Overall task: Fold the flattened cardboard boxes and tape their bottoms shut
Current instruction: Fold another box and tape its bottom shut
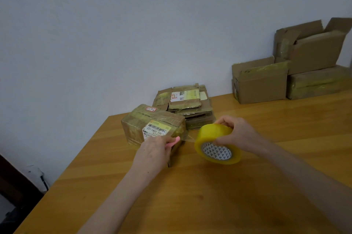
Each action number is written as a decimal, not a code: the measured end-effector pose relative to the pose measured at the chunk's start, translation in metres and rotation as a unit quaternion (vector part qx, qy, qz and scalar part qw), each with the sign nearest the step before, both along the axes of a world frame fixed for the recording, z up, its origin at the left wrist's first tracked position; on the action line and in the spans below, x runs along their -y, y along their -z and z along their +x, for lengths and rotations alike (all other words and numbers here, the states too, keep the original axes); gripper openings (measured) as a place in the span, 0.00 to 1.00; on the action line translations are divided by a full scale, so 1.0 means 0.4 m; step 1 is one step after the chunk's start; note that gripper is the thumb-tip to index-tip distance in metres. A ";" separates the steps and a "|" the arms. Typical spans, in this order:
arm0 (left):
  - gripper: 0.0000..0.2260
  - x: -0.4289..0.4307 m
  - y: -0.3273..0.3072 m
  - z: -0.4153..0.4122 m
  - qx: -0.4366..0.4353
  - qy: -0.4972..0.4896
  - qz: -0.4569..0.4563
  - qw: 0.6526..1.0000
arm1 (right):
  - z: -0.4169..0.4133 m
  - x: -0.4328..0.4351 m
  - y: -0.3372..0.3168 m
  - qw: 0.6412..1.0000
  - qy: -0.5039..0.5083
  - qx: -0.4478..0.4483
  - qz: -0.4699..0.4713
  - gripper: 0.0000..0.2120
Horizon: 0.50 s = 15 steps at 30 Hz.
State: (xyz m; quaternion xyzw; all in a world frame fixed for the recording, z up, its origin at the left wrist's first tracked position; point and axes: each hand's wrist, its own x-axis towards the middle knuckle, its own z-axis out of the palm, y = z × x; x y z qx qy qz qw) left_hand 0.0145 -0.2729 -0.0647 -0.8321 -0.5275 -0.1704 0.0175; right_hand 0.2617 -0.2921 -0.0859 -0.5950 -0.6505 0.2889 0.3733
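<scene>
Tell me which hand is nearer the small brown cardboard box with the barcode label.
Left. The left hand touches the box at its near side; the right hand holds the yellow tape roll off to its right.

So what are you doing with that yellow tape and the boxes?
A person is taping a small box on the table. The right hand grips the yellow tape roll, and a strip runs from it to the box, where the left hand pinches its end. Flattened boxes lie stacked behind; folded ones stand far right.
</scene>
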 end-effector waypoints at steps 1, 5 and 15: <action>0.14 0.001 0.002 0.007 -0.015 -0.006 0.013 1.000 | -0.001 0.001 -0.001 1.000 -0.002 -0.002 -0.002 0.21; 0.18 -0.002 0.010 0.030 -0.076 -0.033 0.031 0.996 | -0.004 0.002 -0.008 1.000 -0.007 0.005 -0.005 0.21; 0.15 0.008 -0.006 0.092 -0.150 -0.059 -0.009 0.987 | -0.017 0.011 -0.011 1.000 0.004 -0.013 0.019 0.21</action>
